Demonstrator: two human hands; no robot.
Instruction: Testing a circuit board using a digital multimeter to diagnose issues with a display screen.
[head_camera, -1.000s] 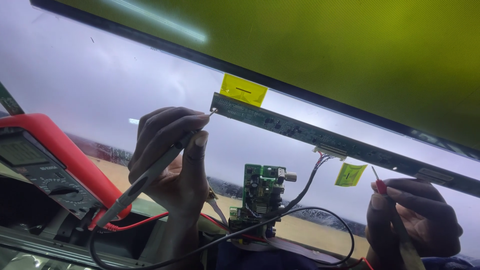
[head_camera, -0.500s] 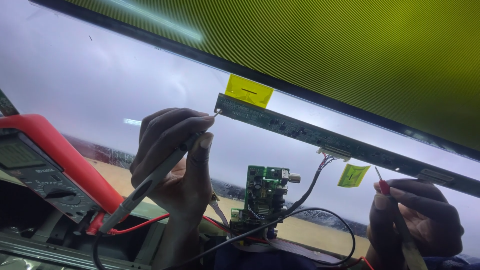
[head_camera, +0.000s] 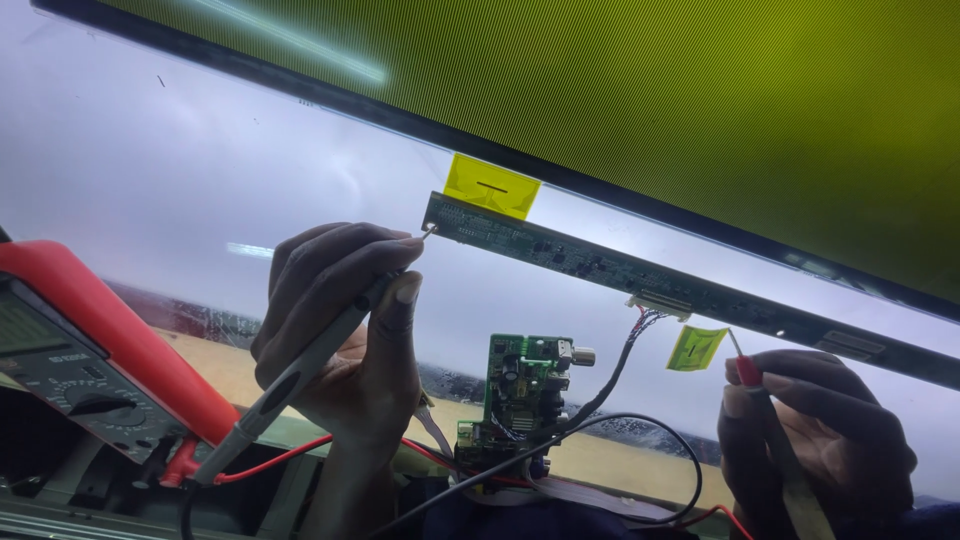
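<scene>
Probes are in both hands: the left hand (head_camera: 345, 335) pinches a grey probe (head_camera: 300, 375) tightly, fingers curled, its tip touching the left end of the long dark circuit strip (head_camera: 640, 275). Far right, the right hand (head_camera: 815, 440) closes around a red-tipped probe (head_camera: 745, 370), raised just under the strip. One yellow label (head_camera: 490, 185) sits above the strip's left end, and a smaller one (head_camera: 697, 348) hangs below it.

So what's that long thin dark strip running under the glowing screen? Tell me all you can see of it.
The strip is a long, narrow dark-green circuit board with tiny parts along it. It slopes down to the right below the screen's black edge. A yellow tab joins its left end to the screen, and a white connector with twisted wires plugs in midway. The left hand holds a grey probe to its left tip.
</scene>
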